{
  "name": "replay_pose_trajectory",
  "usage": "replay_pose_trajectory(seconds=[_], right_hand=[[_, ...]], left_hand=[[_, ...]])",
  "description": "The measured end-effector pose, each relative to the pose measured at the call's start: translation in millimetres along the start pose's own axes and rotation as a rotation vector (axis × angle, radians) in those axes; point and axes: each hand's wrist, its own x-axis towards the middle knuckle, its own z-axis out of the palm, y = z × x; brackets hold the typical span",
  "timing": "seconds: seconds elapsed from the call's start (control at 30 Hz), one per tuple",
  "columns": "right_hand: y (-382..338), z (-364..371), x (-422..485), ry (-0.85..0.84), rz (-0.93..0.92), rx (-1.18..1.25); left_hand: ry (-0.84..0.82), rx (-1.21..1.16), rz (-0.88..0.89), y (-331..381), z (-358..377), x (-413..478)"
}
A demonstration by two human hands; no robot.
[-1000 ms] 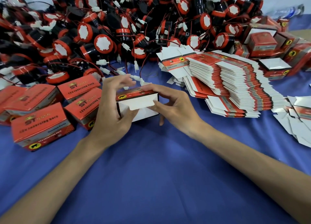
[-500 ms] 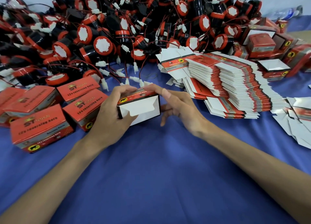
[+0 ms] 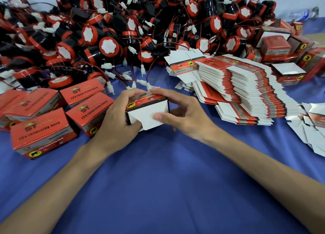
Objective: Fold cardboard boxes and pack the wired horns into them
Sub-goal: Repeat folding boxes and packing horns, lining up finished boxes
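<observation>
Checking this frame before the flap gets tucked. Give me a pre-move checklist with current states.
1. Left hand grips the box: ok.
2. Right hand has its fingers over the box top and its thumb on the white flap: ok.
3. Flap fully tucked in: not ok, its lower edge sticks out.
4. Horn inside the box: cannot tell, the inside is hidden.
5. Loose wire plug near the box's far edge kept out of the fold: cannot tell.
</observation>
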Motion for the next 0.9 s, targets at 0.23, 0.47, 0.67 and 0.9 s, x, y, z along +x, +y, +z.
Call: replay_pose_trajectory(seconds=[0.23,0.47,0.67,0.9], right_hand=[[7,3,5,0.121,-0.106,-0.118],[5,8,3,0.219,-0.223,-0.164],[4,12,2,0.287,-0.305,-0.163],[7,17,2,0.363,-0.348,-0.309]], left_hand=[[-0.15,-0.115,0.077,-4,-6,-2],[-0.019,0.042,0.097,-6,0,-2],[0.036,0.065,0.117,-5,2,-1],[0.064,0.07,0.126,0,1,0]])
